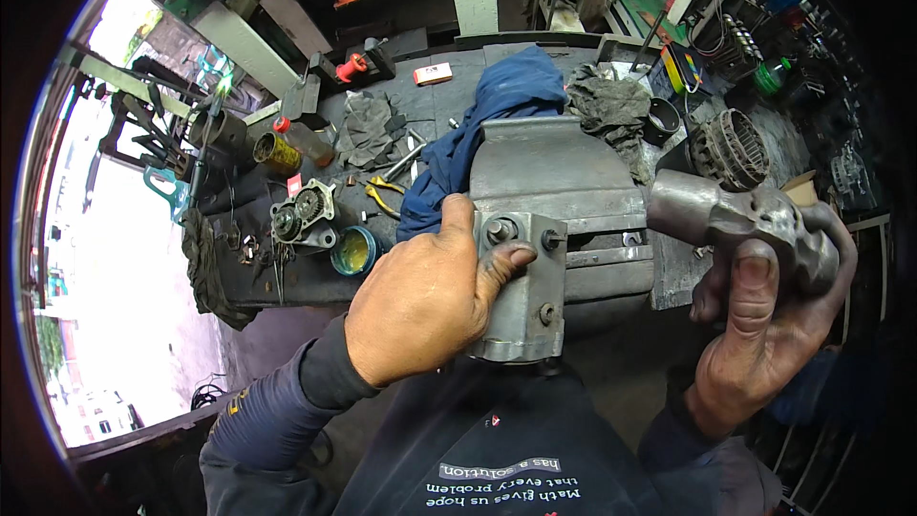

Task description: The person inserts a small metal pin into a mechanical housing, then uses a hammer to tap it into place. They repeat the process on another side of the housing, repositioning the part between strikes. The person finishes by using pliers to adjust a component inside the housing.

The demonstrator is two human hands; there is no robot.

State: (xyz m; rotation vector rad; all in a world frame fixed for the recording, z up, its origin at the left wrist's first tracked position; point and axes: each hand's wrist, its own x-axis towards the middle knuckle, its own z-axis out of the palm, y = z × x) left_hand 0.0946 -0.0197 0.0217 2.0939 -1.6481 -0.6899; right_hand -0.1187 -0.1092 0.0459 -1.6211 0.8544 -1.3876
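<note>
My left hand (430, 291) grips a grey metal housing block (525, 296) with bolts on its face, held against the front of a large bench vise (554, 182). The thumb rests on the block's top by a bolt. My right hand (764, 325) holds a grey cast metal part (745, 220) with a tubular neck and several holes, lifted to the right of the vise. Both parts look greasy.
A dark workbench (458, 86) holds a blue cloth (497, 105), grey rags (611, 110), a gear assembly (301, 210), a round tin of yellow grease (353, 250), yellow-handled pliers (382, 193), an oil bottle (306, 141) and a wound stator (731, 148). Tools hang on the right wall.
</note>
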